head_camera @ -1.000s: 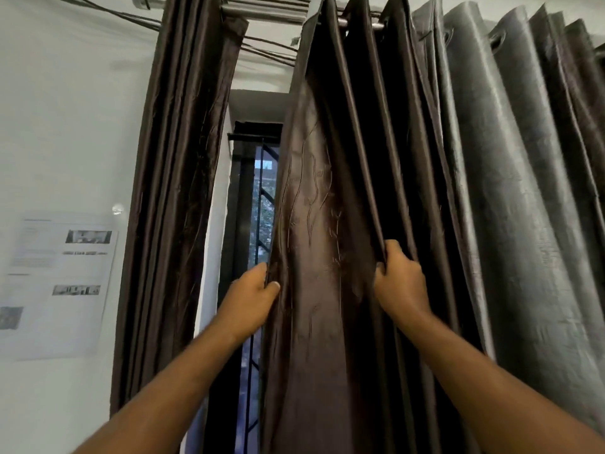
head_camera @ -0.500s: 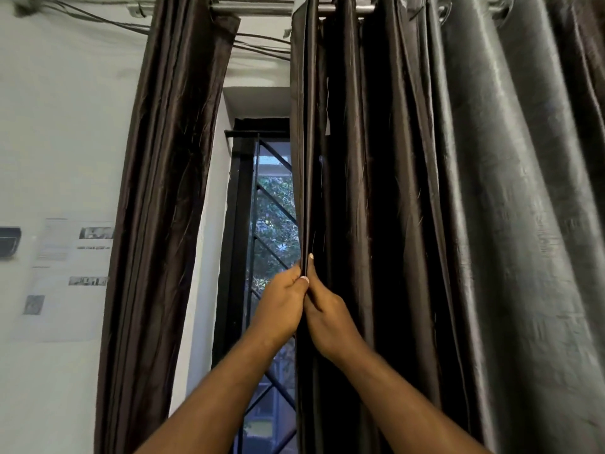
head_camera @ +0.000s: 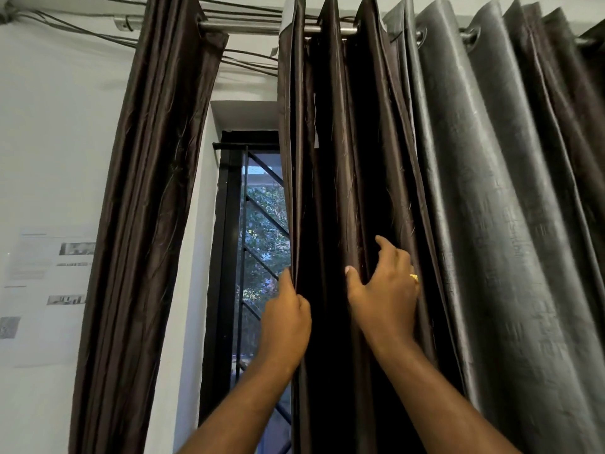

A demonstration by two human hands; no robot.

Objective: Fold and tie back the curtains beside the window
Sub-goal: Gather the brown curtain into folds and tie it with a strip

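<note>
A dark brown curtain hangs in tight pleats from the metal rod right of the window. My left hand pinches the curtain's left edge fold at chest height. Just to the right, my right hand, with a gold ring, has its fingers spread and reaching into a further pleat, thumb against the cloth. A second brown curtain hangs gathered on the left of the window.
A grey textured curtain hangs on the same rod to the right. The window has a black frame and diagonal grille bars, with foliage outside. Printed sheets are stuck on the white wall at left. Cables run above the rod.
Both hands met at the curtain's left edge, pressing pleats together. My right hand has since let go and moved right, fingers spreading toward another pleat. My left hand still holds the edge.
</note>
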